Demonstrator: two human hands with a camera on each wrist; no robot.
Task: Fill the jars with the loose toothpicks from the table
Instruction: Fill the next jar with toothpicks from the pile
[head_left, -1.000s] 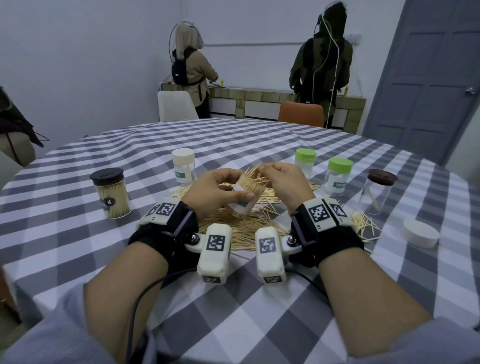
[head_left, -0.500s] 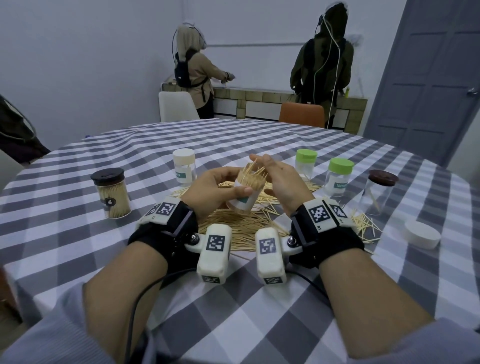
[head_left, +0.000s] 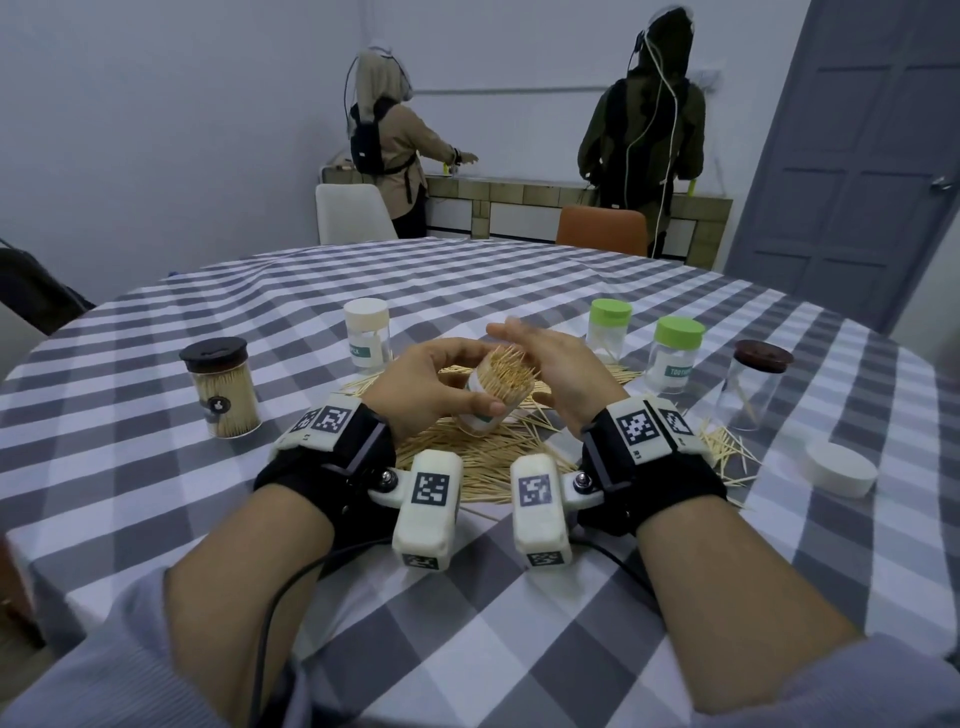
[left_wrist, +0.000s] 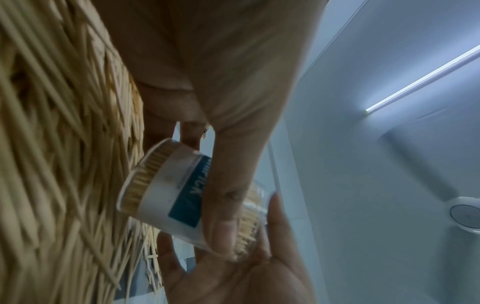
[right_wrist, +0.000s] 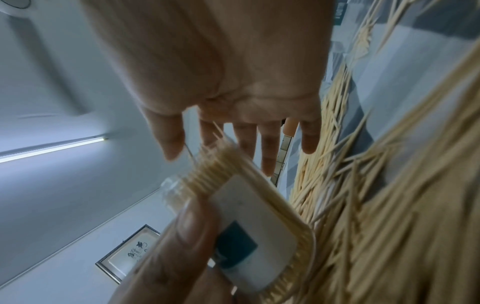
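- Our left hand (head_left: 426, 387) grips the packed jar (head_left: 493, 392), tilted above the toothpick pile (head_left: 467, 457) at the table's near edge.
- Our right hand (head_left: 550, 374), fingers straight, palm by the tips; leveling step.
- Next: tap flush, fetch the lid (head_left: 840, 468).

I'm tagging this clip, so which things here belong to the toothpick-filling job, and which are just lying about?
Part of the job:
- open jar, packed with toothpicks, held tilted in the left hand
- right hand, open at its mouth
- loose toothpicks
- nearly empty brown-lidded jar
- green-lidded jars
- loose white lid

Just about:
- white chair
- orange chair
- door
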